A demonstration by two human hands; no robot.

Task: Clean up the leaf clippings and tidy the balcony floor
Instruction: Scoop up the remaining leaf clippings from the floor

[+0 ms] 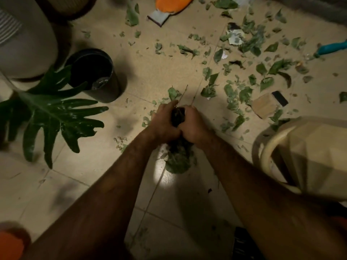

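Note:
My left hand (165, 121) and my right hand (192, 126) are pressed together over the tiled floor (93, 184), both gripping a bunch of green leaf clippings (179, 158) that hangs below them. Thin stems (183, 95) stick out above the fingers. Something dark shows between the two hands; I cannot tell what it is. Many loose leaf clippings (242, 87) lie scattered over the floor ahead and to the right.
A black bin (95, 76) stands at the left beside a large lobed plant leaf (50, 113). An orange glove (169, 6), a teal-handled tool (332, 48), a wooden block (264, 107) and a small black object (279, 98) lie among the clippings. A beige plastic chair (300, 152) stands right.

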